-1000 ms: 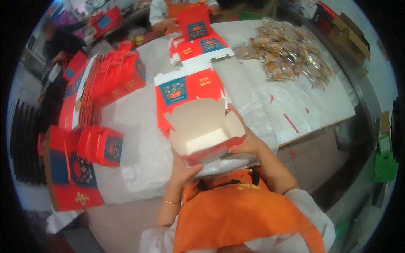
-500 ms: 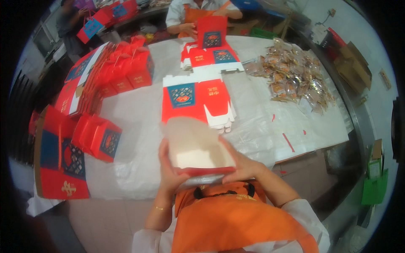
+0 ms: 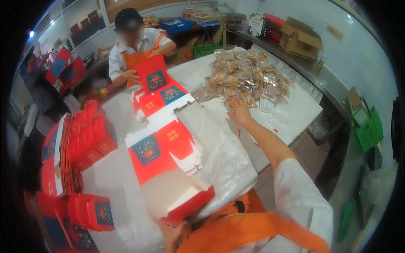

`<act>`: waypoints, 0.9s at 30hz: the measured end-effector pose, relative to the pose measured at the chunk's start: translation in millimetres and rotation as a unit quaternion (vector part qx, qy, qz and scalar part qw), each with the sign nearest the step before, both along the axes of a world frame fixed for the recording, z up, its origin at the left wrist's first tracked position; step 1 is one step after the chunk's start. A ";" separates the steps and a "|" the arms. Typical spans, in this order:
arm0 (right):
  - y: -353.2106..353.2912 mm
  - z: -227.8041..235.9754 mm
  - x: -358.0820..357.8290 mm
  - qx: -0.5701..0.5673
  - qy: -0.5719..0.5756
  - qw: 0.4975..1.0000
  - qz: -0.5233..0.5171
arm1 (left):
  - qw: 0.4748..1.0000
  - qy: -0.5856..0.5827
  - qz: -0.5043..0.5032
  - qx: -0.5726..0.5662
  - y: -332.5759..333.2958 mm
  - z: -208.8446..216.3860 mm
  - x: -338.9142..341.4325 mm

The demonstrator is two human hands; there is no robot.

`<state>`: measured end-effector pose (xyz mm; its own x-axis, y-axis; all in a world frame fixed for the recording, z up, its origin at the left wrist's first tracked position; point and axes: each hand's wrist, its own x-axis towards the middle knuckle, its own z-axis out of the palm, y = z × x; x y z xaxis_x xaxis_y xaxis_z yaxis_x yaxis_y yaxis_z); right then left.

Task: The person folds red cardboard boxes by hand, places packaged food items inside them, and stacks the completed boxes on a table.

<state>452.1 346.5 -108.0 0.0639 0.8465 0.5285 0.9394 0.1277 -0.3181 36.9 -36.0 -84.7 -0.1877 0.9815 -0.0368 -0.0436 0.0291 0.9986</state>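
My left hand grips the near side of an open red box with a pale inside, its lid flap standing up on the far side. My right arm reaches out to the near edge of a heap of small clear-wrapped packets. There my right hand has its fingers bent round one packet, partly hidden by them. Just beyond the box lies a stack of flat red and blue cartons with white tabs.
Several folded red boxes stand on the left of the white-covered table, with more red cartons nearer. Across the table a person in an orange apron handles a red box. A metal counter runs along the right wall.
My right hand has let go of the box and moved far right to the packets. The left hand keeps the box, now tilted. The view has swung up and right.
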 end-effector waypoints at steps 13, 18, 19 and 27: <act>83.3 75.9 13.5 -0.393 -0.203 0.895 0.064 | 0.987 0.128 0.016 -0.100 3.8 5.3 -2.5; 49.7 67.3 17.1 -0.301 -0.226 0.912 0.166 | 0.985 0.131 0.006 -0.115 30.9 2.5 6.3; 47.0 53.7 27.0 -0.294 -0.178 0.915 0.211 | 0.984 0.132 0.000 -0.115 37.6 1.5 9.8; 85.7 45.4 131.5 -0.269 0.008 0.952 0.147 | 0.979 0.153 -0.011 -0.134 53.3 1.1 16.0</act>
